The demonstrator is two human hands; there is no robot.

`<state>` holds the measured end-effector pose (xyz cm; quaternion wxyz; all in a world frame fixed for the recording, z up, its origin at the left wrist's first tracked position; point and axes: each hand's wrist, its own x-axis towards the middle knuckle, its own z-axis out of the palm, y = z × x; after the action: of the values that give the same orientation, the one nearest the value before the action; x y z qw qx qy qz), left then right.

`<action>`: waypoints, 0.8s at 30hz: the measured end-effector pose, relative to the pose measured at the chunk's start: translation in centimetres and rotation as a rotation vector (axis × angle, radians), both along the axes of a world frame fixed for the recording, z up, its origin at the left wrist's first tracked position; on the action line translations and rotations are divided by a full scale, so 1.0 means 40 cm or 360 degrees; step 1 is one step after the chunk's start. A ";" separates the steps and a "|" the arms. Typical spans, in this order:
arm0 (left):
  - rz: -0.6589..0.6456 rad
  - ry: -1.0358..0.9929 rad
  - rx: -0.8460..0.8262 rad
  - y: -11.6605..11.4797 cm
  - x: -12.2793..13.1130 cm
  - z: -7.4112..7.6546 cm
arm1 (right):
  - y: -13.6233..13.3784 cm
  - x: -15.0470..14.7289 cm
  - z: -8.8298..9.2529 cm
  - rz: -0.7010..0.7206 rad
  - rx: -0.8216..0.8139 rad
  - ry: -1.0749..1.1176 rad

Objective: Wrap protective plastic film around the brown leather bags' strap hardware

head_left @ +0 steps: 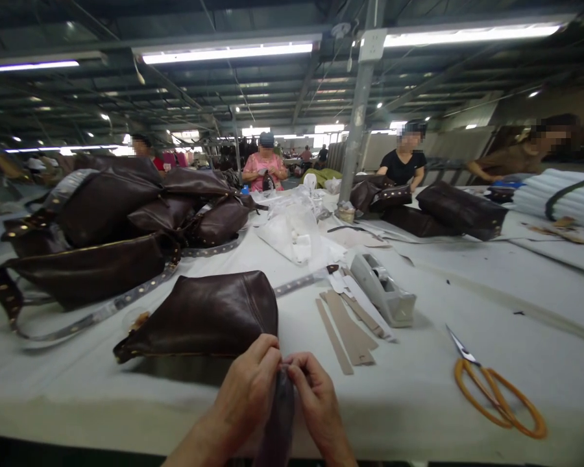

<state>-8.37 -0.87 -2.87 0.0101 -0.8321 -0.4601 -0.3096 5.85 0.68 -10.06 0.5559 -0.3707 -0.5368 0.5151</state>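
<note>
A dark brown leather bag (214,311) lies on its side on the table, just beyond my hands. From its near right corner a dark strap (278,415), seemingly covered in thin plastic, hangs toward me over the table's front edge. My left hand (250,376) is closed at the strap's top, against the bag's corner. My right hand (315,395) pinches the same strap from the other side, thumb and fingers together. Both sets of fingertips nearly meet; exactly what lies between them is partly hidden.
Brown bags with studded straps are piled at left (92,266). Right of my hands are grey-brown strips (348,327), a tape dispenser (382,288) and orange-handled scissors (496,395). Clear plastic bags (296,230) lie mid-table by a post (360,110). Several co-workers are across the table.
</note>
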 end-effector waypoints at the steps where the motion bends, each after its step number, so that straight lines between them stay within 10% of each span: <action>1: 0.0060 0.0044 0.0012 -0.004 0.000 0.000 | -0.002 -0.007 -0.001 0.0002 -0.0003 0.0000; 10: 0.0438 -0.0055 -0.0124 -0.056 -0.018 -0.006 | -0.011 -0.048 -0.038 -0.0020 -0.0333 0.0084; 19: 0.0428 -0.0381 -0.1227 -0.191 -0.012 -0.111 | -0.029 -0.053 -0.058 -0.0020 -0.0436 -0.0032; 24: 0.0315 -0.0943 -0.1400 -0.204 0.012 -0.127 | -0.020 -0.059 -0.066 -0.0069 -0.0464 -0.0090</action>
<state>-7.91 -9.01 -7.96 -0.4403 -0.5875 -0.6057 -0.3067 3.50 -0.14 -12.70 0.4919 -0.4734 -0.4636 0.5648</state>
